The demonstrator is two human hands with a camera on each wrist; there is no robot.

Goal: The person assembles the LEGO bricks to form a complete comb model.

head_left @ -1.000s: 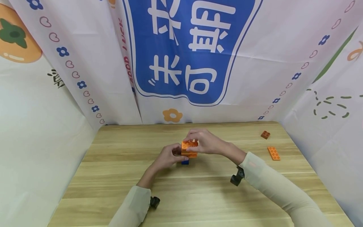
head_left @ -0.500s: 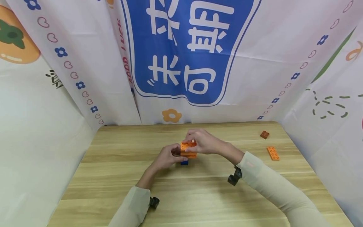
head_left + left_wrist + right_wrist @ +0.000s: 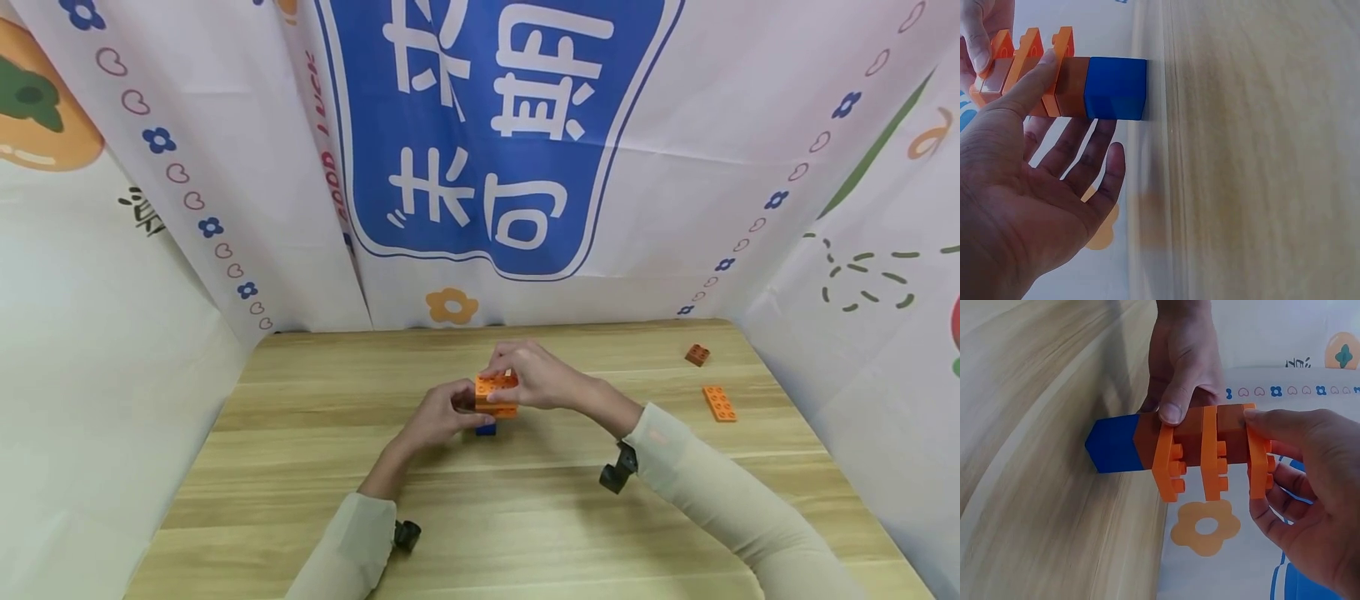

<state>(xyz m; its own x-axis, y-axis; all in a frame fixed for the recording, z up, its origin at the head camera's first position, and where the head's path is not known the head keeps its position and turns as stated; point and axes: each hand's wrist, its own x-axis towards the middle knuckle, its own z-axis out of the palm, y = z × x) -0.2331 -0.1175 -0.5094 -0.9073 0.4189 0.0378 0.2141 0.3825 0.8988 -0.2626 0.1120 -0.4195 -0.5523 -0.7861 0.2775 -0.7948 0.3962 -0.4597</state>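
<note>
A tower of toy building bricks stands on the table, with a blue brick (image 3: 486, 430) at its foot. In the right wrist view, brown bricks (image 3: 1192, 434) alternate with thin orange plates (image 3: 1212, 453) above the blue brick. My left hand (image 3: 438, 414) grips the tower's lower part, its thumb on the lowest orange plate in the left wrist view. My right hand (image 3: 542, 377) pinches the top orange plate (image 3: 1260, 472) between thumb and fingers. That plate sits on the uppermost brown brick (image 3: 1232, 425). In the head view, the hands partly hide the tower.
At the right of the wooden table (image 3: 600, 550) lie a loose brown brick (image 3: 697, 355) and a loose studded orange plate (image 3: 719, 403). A printed cloth (image 3: 420, 283) hangs behind the table, and white cloth (image 3: 90, 400) closes off the sides.
Both hands keep their hold on the tower at about the same place. The whole head view has shifted slightly. The loose pieces lie as before.
</note>
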